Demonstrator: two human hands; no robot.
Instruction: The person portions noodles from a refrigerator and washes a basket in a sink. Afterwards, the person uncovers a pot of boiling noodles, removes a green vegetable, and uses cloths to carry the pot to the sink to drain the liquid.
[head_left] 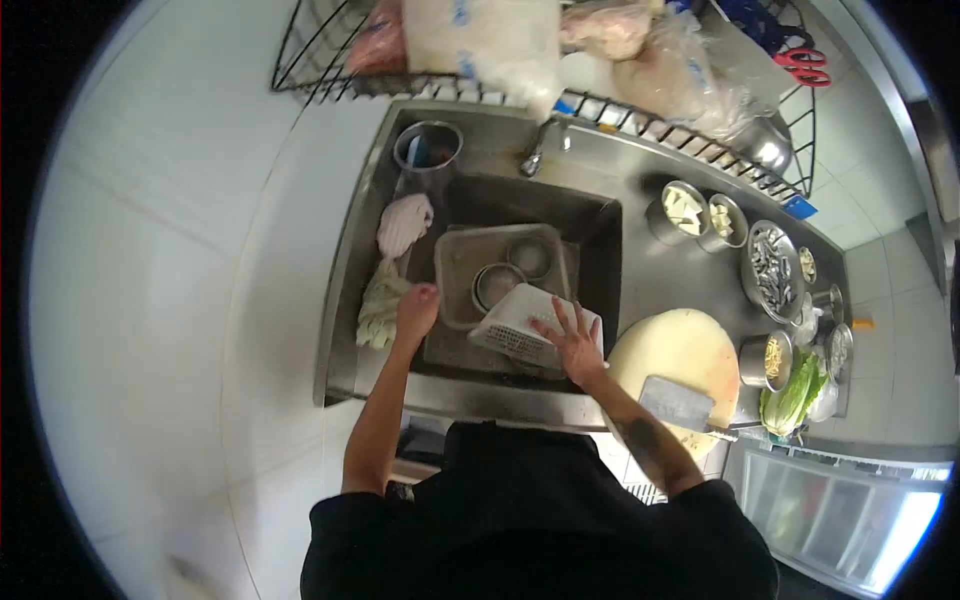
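The white basket [510, 328] was tilted in the sink [607, 235], its upper part overlapping the tub [500, 232] at 11 o'clock from it. The right hand [575, 348] was laid on its side, fingers spread wide, with no grip closed around it. The left hand [418, 308] was placed at 9 o'clock, just beside the tub's rim; its fingers looked curled, but how far they were closed, or whether anything was held, could not be told.

The basket seemed to be being steadied or tipped; for secure handling, its rim needed to be gripped and the tub's edge cleared.

Inside the tub, 2 bowls [478, 290] were seen. At 9 o'clock from the basket a cloth [380, 310] was draped on the ledge; at 12 the tap [532, 160] was mounted. At 4 o'clock a cleaver [675, 402] was laid on the round board [660, 345]. At 2 o'clock, fish [772, 270] and 2 pots [672, 232] of pale pieces were set on the steel counter [645, 285].

Farther out, a wire rack [640, 123] was loaded with bags at 12 to 1 o'clock, and a glass-fronted cabinet [830, 510] was placed at 4.
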